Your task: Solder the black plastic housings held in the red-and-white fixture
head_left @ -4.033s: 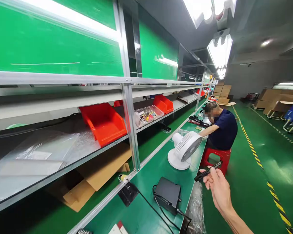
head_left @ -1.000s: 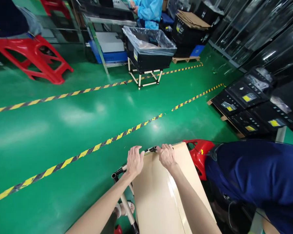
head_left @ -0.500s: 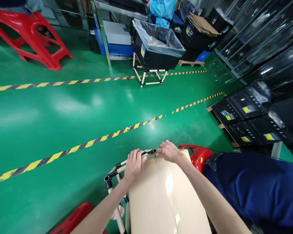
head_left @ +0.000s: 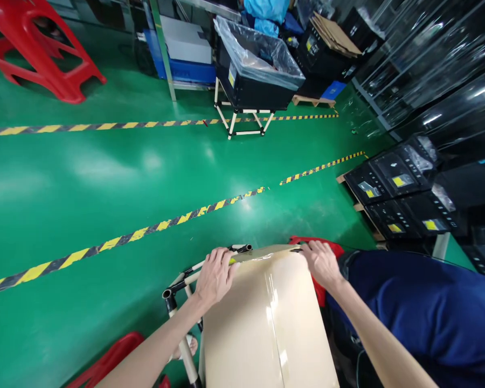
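A closed cardboard box [head_left: 258, 323] lies before me, with clear tape along its top seam and over its far edge. My left hand [head_left: 216, 276] is curled over the far left corner, fingers bent down past the edge. A small yellow patch shows by its thumb; I cannot make out what it is. My right hand [head_left: 321, 264] grips the far right corner, its fingertips partly hidden behind the edge. Beside those fingertips is a short dark slot or mark. Along the left side and far end of the box runs a cream pipe frame [head_left: 184, 281] with black joints.
Red stools [head_left: 40, 59] stand at far left and close by. Dark blue fabric [head_left: 408, 302] bulges at right, near stacked black crates [head_left: 396, 188]. Across the green floor, a black bin [head_left: 258, 81] with a plastic liner sits on a pipe stand. Striped tape [head_left: 161, 225] marks the floor.
My right hand has moved right along the far edge to the corner, apart from my left hand. Tape now shows over the far edge between them. The view has shifted slightly.
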`<state>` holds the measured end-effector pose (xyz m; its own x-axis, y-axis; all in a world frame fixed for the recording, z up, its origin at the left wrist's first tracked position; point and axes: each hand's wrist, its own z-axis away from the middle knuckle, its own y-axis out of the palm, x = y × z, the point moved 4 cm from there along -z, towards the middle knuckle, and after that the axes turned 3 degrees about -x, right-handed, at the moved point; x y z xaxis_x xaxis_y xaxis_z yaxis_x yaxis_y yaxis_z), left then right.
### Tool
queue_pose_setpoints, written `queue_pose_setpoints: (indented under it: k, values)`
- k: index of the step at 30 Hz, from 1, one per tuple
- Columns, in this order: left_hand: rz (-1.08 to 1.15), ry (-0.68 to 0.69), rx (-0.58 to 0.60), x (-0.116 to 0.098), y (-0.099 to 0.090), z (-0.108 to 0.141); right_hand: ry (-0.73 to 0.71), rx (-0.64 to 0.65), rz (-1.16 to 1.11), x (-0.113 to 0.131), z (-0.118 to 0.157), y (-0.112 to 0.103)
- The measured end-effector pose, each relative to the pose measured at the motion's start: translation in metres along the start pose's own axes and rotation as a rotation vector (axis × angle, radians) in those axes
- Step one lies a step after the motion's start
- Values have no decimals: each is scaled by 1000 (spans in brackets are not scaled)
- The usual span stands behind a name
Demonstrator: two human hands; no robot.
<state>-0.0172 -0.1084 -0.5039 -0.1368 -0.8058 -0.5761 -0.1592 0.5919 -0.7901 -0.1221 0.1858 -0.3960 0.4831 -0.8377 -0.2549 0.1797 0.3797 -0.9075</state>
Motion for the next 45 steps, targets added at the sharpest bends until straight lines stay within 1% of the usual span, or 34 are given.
queue_pose_setpoints:
  k: [2, 4, 5, 7, 9, 16, 19, 21, 25, 28, 31, 36, 38, 39, 41, 42, 43, 45]
  values:
    - [-8, 10, 17, -1, -1, 0, 52, 41, -55, 38, 6, 7]
    - [-20, 25, 33, -2, -1, 0, 73, 85, -114, 75, 7, 14]
    - [-28, 31, 40, -3, 0, 1, 89, 100, -134, 90, 7, 16]
    - [-43, 38, 48, -3, 1, 1, 136, 116, -159, 109, 6, 18]
    - [-52, 41, 52, -3, 2, 1, 180, 125, -173, 117, 7, 18]
    - [-58, 44, 63, -3, 3, 0, 235, 161, -182, 123, 21, 24]
    - [-64, 48, 68, -3, 3, -1, 244, 166, -189, 128, 36, 29]
    - [-69, 53, 70, -3, 3, -1, 251, 171, -202, 132, 53, 34]
    - [-78, 61, 75, -1, 4, 1, 280, 181, -228, 141, 102, 50]
    - [-83, 68, 82, 0, 5, 1, 324, 198, -252, 150, 152, 67]
    - [-84, 75, 94, 1, 6, 1, 389, 229, -285, 161, 215, 85]
    - [-75, 75, 111, 3, 5, 0, 539, 260, -349, 184, 336, 107]
    - [-67, 79, 111, 2, 1, -2, 606, 242, -384, 191, 373, 114]
    - [-63, 85, 110, 0, -1, -3, 639, 225, -404, 194, 387, 116]
    - [-53, 120, 118, -10, -6, -4, 705, 173, -444, 198, 407, 120]
    - [-43, 155, 132, -18, -7, -2, 741, 139, -464, 200, 414, 120]
    - [-27, 204, 158, -29, -7, 2, 778, 103, -483, 201, 422, 118]
    - [27, 336, 244, -58, 0, 17, 863, 29, -515, 202, 437, 112]
